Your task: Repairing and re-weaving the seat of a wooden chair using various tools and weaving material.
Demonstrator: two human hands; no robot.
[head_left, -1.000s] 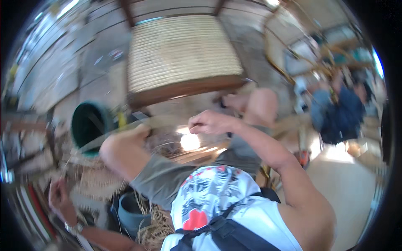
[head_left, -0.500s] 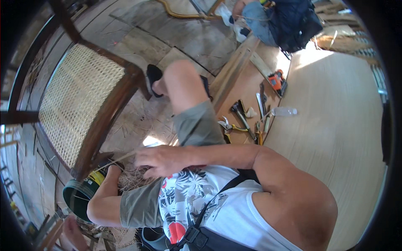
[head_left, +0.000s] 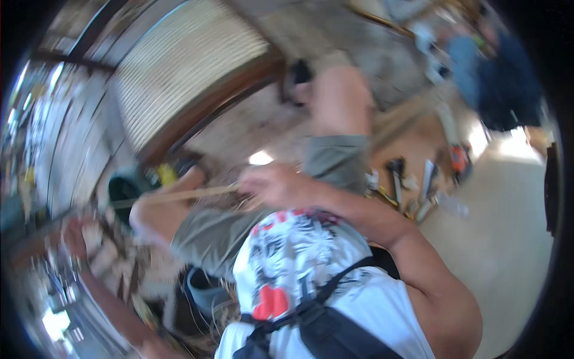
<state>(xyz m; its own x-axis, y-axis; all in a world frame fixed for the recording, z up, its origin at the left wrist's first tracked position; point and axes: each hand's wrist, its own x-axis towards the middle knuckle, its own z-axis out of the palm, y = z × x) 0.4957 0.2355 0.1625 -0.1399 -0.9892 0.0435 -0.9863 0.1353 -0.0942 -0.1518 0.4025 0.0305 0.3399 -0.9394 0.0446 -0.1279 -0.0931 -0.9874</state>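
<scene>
The picture is motion-blurred. My right hand (head_left: 274,185) is closed on a long pale cane strip (head_left: 179,195) that runs left across my knee toward a green bucket (head_left: 124,190). My left hand (head_left: 75,236) reaches out at the far left, against a pile of woven cane pieces (head_left: 113,263); the blur hides its grip. A wooden chair with a woven cane seat (head_left: 185,66) stands in front of my knees, tilted in the view.
Hand tools (head_left: 412,179) lie scattered on a wooden board at the right, beside a pale floor (head_left: 502,239). Another person in blue (head_left: 496,78) sits at the top right. A grey pot (head_left: 203,287) stands between my legs.
The view has swung, so the chair and tools have shifted in the picture. My right hand stays closed on the cane strip over my knees. My left hand is back in view at the far left.
</scene>
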